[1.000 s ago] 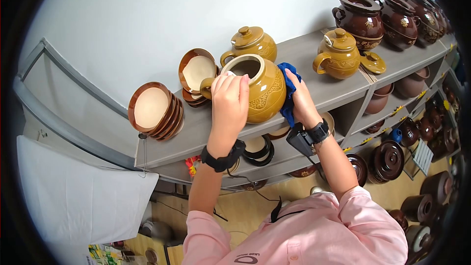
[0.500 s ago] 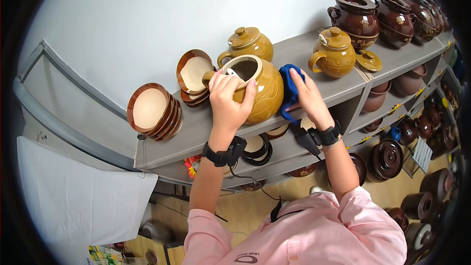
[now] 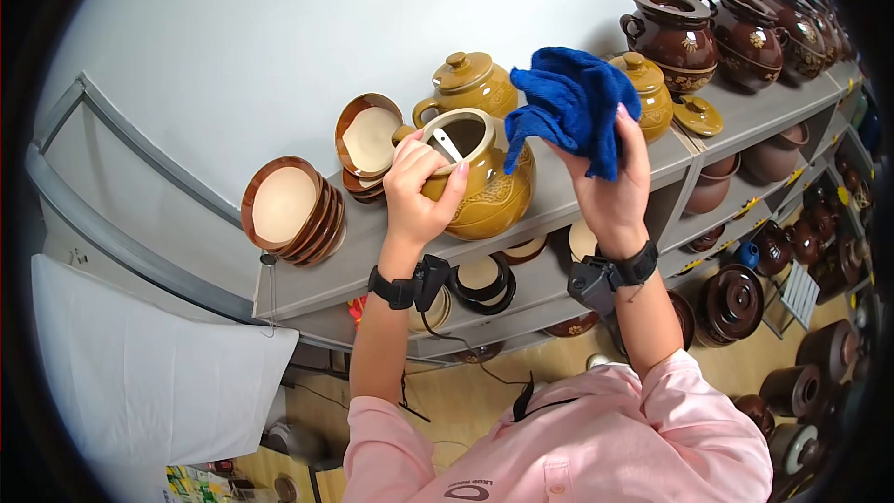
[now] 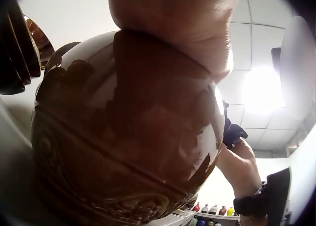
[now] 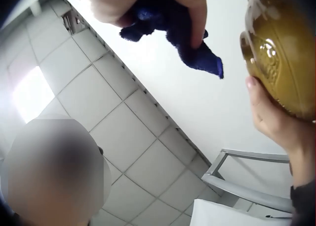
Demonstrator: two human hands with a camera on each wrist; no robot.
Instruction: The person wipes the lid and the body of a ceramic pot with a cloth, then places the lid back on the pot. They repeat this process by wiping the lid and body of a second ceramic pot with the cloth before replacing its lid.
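Note:
A mustard-yellow glazed pot [image 3: 494,203] with a carved band stands lidless on the grey shelf. My left hand [image 3: 421,194] grips it at the rim by its handle, thumb along the pale mouth edge. A white spoon [image 3: 447,143] leans out of the mouth. Raised to the right of the pot, my right hand [image 3: 613,191] holds a crumpled blue cloth [image 3: 573,98], apart from the pot. The pot's glossy belly [image 4: 128,132] fills the left wrist view. In the right wrist view the cloth [image 5: 160,18] hangs from the fingers.
Brown bowls [image 3: 286,207] are stacked left on the shelf [image 3: 312,293], with another stack [image 3: 371,138] behind. A lidded yellow pot [image 3: 472,84] sits behind mine; another [image 3: 654,102] and a loose lid [image 3: 698,115] stand right, before dark brown jars [image 3: 670,37].
My right hand has drawn the blue cloth off the pot's right side and lifted it up and rightward. The pot has shifted slightly in my left hand, and the spoon shows more.

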